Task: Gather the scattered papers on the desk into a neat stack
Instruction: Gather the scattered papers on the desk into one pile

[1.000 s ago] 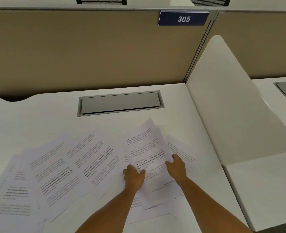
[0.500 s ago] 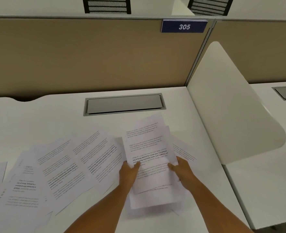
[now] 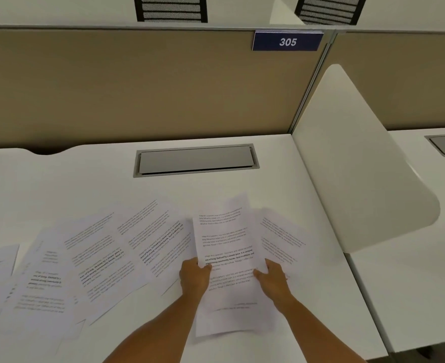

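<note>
Papers you're gathering sit in a small bunch on the right part of the desk, and your left hand and right hand both pinch its side edges, thumbs on top. Compared with half a second ago, the bunch looks a bit more squared up and your hands have slid slightly closer to its middle. One sheet pokes out on the right under your hand. The loose sheets fanned out to the left haven't budged, and neither has the gray hatch behind them.
</note>
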A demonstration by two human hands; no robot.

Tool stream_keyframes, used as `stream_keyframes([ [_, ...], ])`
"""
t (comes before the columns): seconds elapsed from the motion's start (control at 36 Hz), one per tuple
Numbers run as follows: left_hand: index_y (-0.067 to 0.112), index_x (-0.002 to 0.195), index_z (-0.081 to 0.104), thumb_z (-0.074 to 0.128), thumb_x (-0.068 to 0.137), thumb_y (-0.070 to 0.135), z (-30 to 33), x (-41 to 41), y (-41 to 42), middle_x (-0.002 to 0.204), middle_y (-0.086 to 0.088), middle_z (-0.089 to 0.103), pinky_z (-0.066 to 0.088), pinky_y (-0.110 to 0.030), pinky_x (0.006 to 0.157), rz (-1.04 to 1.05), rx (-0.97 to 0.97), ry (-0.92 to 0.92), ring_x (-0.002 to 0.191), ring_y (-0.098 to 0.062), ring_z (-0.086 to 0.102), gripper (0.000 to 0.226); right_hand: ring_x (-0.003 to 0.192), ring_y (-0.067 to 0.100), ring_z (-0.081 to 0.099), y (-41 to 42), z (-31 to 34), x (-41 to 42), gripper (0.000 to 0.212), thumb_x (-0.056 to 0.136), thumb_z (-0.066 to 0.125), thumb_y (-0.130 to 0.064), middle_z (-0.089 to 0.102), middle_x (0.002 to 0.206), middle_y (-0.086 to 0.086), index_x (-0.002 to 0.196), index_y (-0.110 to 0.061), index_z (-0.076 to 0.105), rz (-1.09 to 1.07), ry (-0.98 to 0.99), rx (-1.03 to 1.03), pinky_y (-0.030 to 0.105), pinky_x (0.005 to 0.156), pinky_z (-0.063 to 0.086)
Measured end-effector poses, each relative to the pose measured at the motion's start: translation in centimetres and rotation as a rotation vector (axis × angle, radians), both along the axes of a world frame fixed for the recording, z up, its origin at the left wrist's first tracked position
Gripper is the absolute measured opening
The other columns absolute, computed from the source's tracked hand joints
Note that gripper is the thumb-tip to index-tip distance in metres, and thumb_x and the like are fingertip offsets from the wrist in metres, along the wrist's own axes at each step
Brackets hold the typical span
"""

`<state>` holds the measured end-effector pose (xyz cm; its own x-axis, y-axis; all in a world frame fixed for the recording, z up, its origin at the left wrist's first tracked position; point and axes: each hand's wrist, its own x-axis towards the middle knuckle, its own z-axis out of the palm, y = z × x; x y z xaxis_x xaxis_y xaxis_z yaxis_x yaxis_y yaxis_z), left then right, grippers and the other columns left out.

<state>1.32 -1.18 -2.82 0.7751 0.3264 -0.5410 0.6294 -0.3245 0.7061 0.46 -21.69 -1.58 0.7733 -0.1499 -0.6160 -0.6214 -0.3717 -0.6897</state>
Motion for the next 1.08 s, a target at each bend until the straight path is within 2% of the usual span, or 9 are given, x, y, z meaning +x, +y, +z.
stream_keyframes([
  [0.08,0.005,0.104,0.071,0.069,0.086,0.018,-0.4,0.2,-0.1,0.115,-0.016,0.067,0.057,-0.045,0.088,-0.033,0.126,0.048,0.101,-0.03,0.065,0.022,0.145,0.026,0.034,0.8,-0.4,-0.1,0.061,0.099,0.058,-0.021,0.036,0.157,0.009,0.152,-0.007,0.033,0.029,0.037,-0.051,0.041,0.121,0.028],
  [0.25,0.01,0.126,0.059,0.061,0.092,0.03,-0.7,0.2,-0.6,0.143,-0.016,0.036,0.041,-0.036,0.102,-0.134,0.284,0.156,0.129,-0.03,0.04,0.04,0.143,0.033,0.029,2.1,-1.8,-0.1,0.052,0.098,0.057,-0.016,0.035,0.154,0.014,0.146,-0.002,0.041,0.099,0.012,-0.237,0.043,0.118,0.029],
  [0.39,0.007,0.12,0.059,0.062,0.092,0.019,-0.9,0.3,-0.8,0.136,-0.019,0.036,0.045,-0.035,0.097,-0.103,0.235,0.148,0.118,-0.032,0.047,0.031,0.143,0.034,0.023,3.1,-2.1,0.3,0.052,0.096,0.057,-0.022,0.022,0.159,0.011,0.145,-0.008,0.046,0.122,0.048,-0.401,0.044,0.113,0.034],
  [0.56,0.005,0.117,0.059,0.064,0.09,0.015,-1.0,0.3,-0.8,0.131,-0.018,0.037,0.049,-0.034,0.094,-0.098,0.23,0.128,0.101,-0.026,0.05,0.029,0.14,0.037,0.022,3.4,-2.0,0.5,0.053,0.096,0.055,-0.02,0.017,0.157,0.013,0.146,-0.009,0.041,0.128,0.065,-0.42,0.043,0.111,0.035],
  [0.67,0.005,0.117,0.06,0.064,0.09,0.013,-1.2,0.4,-0.2,0.128,-0.017,0.038,0.051,-0.031,0.09,-0.1,0.192,0.093,0.09,-0.02,0.05,0.028,0.129,0.039,0.037,2.9,-2.2,1.0,0.049,0.093,0.057,-0.016,0.026,0.149,0.015,0.139,-0.012,0.043,0.1,0.064,-0.39,0.043,0.105,0.041],
  [0.78,0.003,0.119,0.062,0.063,0.09,0.01,-1.2,0.3,0.2,0.126,-0.018,0.05,0.052,-0.029,0.089,-0.109,0.158,0.047,0.09,-0.017,0.056,0.03,0.097,0.026,0.056,2.2,-2.4,1.1,0.049,0.085,0.063,-0.004,0.037,0.135,0.017,0.129,-0.012,0.043,-0.013,0.007,-0.282,0.036,0.084,0.057],
  [0.94,-0.005,0.113,0.066,0.062,0.087,-0.001,-0.7,0.1,0.1,0.111,-0.019,0.07,0.06,-0.037,0.078,-0.079,0.075,-0.035,0.096,-0.032,0.07,0.027,0.089,0.017,0.066,2.0,-1.7,1.4,0.072,0.088,0.063,-0.004,0.053,0.141,0.009,0.148,-0.015,0.024,-0.208,0.045,0.008,0.028,0.067,0.057],
  [1.0,-0.007,0.113,0.066,0.061,0.087,-0.003,-0.4,0.0,-0.2,0.109,-0.019,0.071,0.06,-0.04,0.079,-0.076,0.051,-0.053,0.096,-0.033,0.07,0.026,0.089,0.017,0.065,2.0,-1.7,1.4,0.065,0.088,0.062,-0.003,0.059,0.13,0.006,0.145,-0.012,0.034,-0.272,0.077,0.061,0.025,0.067,0.055],
  [1.08,-0.006,0.117,0.064,0.06,0.088,-0.004,-0.2,-0.3,-0.6,0.113,-0.018,0.07,0.059,-0.041,0.084,-0.079,0.039,-0.08,0.099,-0.031,0.069,0.03,0.074,0.015,0.061,2.0,-1.7,1.2,0.03,0.087,0.059,0.002,0.071,0.098,0.009,0.117,0.0,0.062,-0.28,0.09,0.081,0.025,0.065,0.051],
])
